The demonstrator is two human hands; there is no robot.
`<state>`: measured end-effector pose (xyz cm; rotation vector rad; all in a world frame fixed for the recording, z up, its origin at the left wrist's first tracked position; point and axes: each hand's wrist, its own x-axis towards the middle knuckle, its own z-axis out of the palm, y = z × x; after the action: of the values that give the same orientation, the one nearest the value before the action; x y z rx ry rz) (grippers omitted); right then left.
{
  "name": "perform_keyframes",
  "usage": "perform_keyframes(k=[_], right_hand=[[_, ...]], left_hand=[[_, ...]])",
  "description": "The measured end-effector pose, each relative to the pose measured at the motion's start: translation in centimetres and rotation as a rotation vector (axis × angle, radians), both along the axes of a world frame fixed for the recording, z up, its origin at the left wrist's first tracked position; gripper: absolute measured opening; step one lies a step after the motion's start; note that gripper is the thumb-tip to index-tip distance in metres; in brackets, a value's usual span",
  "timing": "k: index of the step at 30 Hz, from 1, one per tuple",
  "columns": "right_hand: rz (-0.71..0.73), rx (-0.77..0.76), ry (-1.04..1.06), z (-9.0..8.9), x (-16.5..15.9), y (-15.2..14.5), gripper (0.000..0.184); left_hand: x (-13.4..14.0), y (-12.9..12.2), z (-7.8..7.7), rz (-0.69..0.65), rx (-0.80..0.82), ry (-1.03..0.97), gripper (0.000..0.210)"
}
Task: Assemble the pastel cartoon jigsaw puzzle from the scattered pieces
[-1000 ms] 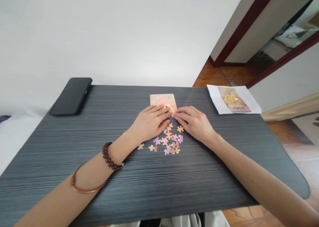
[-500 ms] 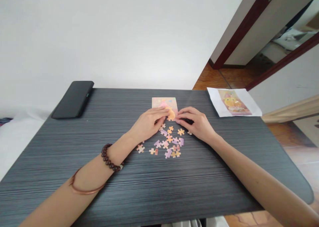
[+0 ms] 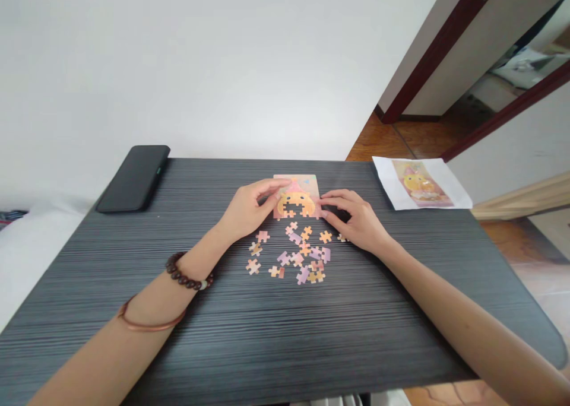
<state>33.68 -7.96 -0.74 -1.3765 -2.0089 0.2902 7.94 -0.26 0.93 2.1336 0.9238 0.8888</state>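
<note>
A partly assembled jigsaw puzzle (image 3: 307,186) with a yellow animal face under a pink hat lies near the table's back edge. Its lower middle has a gap with the dark tabletop showing through. My left hand (image 3: 252,209) is at its left side, thumb and forefinger apart, fingertips over the left edge. On the other side, my right hand (image 3: 358,219) has its fingertips against the right edge, fingers apart. Several loose puzzle pieces (image 3: 297,259) in orange, pink and purple lie below the puzzle, between my forearms. One piece (image 3: 342,238) is partly hidden by my right hand.
A black phone-like slab (image 3: 133,178) lies at the back left of the dark table (image 3: 214,341). At the back right, a white sheet (image 3: 456,186) bears a printed picture of the yellow animal. A white wall (image 3: 240,67) stands directly behind the table.
My left hand has moved left off the middle of the puzzle, uncovering the face and gap, plus loose pieces at the left. My right hand stays at the right edge.
</note>
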Motion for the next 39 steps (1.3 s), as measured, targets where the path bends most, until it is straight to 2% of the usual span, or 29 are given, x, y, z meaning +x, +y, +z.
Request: perform_keyframes(k=[6, 9, 12, 16, 21, 25, 28, 32, 35, 36, 39], right_hand=[[-0.009, 0.006, 0.0, -0.2, 0.0, 0.1, 0.021], [-0.023, 0.006, 0.011, -0.5, 0.0, 0.3, 0.02], [-0.041, -0.003, 0.029, -0.6, -0.1, 0.4, 0.017], [-0.066, -0.041, 0.076, -0.4, -0.2, 0.4, 0.014], [-0.078, -0.07, 0.123, 0.0, -0.1, 0.3, 0.015], [-0.054, -0.081, 0.15, 0.2, 0.0, 0.2, 0.014], [-0.046, -0.105, 0.152, 0.4, 0.3, 0.2, 0.013], [0.067, -0.202, 0.113, 1.3, 1.6, 0.2, 0.013], [0.326, -0.315, 0.123, 2.0, 3.0, 0.4, 0.018], [0.388, -0.336, 0.13, 2.2, 3.3, 0.4, 0.019], [0.455, -0.328, 0.1, 2.3, 3.4, 0.2, 0.019]], left_hand=[[-0.6, 0.6, 0.3, -0.076, 0.24, 0.35, 0.036], [-0.8, 1.0, 0.1, -0.085, 0.29, 0.483, 0.038], [-0.7, 1.1, -0.1, -0.078, 0.294, 0.528, 0.035], [-0.8, 1.2, 0.2, -0.095, 0.244, 0.515, 0.034], [-1.8, 1.8, 2.0, -0.068, 0.144, 0.467, 0.034], [-3.5, 2.1, 3.7, 0.02, 0.041, 0.646, 0.03], [-5.0, 2.1, 4.6, -0.021, -0.051, 0.849, 0.034], [-5.8, 1.8, 5.3, -0.069, -0.153, 0.956, 0.032], [-4.9, 1.3, 5.4, -0.077, -0.238, 0.973, 0.018], [-4.5, 1.0, 5.4, -0.082, -0.238, 0.97, 0.014], [-3.3, 0.3, 5.4, -0.115, -0.15, 0.941, 0.009]])
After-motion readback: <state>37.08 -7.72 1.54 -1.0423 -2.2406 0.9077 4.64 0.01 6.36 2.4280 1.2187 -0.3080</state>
